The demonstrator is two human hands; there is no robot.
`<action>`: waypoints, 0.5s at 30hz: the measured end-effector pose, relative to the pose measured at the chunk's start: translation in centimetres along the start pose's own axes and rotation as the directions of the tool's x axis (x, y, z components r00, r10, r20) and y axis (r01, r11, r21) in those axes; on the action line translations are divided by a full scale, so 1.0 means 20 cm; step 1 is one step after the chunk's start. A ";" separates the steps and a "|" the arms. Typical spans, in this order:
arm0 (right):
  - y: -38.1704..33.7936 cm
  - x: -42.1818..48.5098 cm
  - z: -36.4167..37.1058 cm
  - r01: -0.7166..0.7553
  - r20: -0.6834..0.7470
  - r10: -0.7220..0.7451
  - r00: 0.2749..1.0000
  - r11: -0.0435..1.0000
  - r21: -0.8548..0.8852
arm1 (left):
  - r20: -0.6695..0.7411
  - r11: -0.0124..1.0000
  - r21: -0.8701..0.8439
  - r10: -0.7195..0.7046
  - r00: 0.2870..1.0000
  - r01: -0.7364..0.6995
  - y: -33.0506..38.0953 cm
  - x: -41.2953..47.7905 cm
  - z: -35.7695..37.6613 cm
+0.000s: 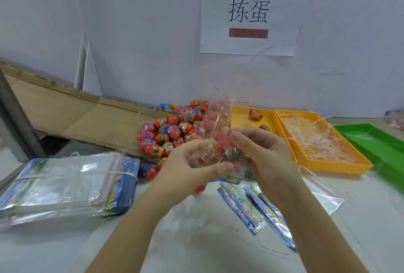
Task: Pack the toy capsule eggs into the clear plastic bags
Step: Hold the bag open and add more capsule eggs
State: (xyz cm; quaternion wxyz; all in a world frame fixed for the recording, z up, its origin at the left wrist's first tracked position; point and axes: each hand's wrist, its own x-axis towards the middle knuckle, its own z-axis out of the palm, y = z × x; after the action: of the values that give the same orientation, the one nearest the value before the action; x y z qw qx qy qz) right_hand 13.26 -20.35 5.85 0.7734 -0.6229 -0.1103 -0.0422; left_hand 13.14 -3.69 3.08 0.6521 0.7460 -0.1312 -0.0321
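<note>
1. Our left hand (192,163) and right hand (262,154) meet above the table (65,248). Both have their fingers curled and grip the lower part of one clear plastic bag (219,117). The left thumb lies across its front.
2. Between our two hands, inside that bag, two capsule eggs (211,154) with printed bands press side by side. Blur keeps us from telling whether more lie under them.
3. The rest of the bag stands upright above our hands.
4. Just beyond the hands lies a loose pile of eggs (175,128), mostly red. It rests partly on a flattened sheet of cardboard (76,115) that runs off to the left.
5. Under and near our wrists, several colourful header cards (242,202) lie flat on the table.
6. To our left sits a banded stack of bags (65,181), with one blue-and-red egg (148,170) just beside its right edge.
7. To our right is a yellow mesh tray (239,120) holding a couple of eggs. Touching it is a second yellow tray (338,168) full of thin plastic strips (317,139). Further right again is a green tray (371,137).
8. On the wall behind hangs a paper sign (249,12) with two printed characters.
</note>
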 end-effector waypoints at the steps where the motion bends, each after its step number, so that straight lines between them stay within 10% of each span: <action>1: 0.00 0.00 0.00 -0.001 -0.013 0.001 1.000 1.000 0.014 | -0.008 1.000 -0.011 -0.001 1.000 0.001 0.01 0.00 0.01; 12: 0.04 -0.03 0.06 0.137 -0.018 -0.138 0.990 0.989 -0.049 | 0.068 0.985 -0.171 0.049 0.996 -0.037 0.03 -0.02 -0.02; 15: 0.06 0.00 0.05 0.060 -0.078 -0.060 0.995 0.998 0.009 | -0.123 0.970 -0.214 0.092 0.988 -0.117 0.02 0.00 -0.05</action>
State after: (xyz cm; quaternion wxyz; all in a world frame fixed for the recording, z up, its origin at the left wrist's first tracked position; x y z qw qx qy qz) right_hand 13.43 -19.17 4.84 0.7791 -0.6126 -0.0989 -0.0890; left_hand 13.23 -2.86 3.68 0.7381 0.6615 -0.1293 0.0296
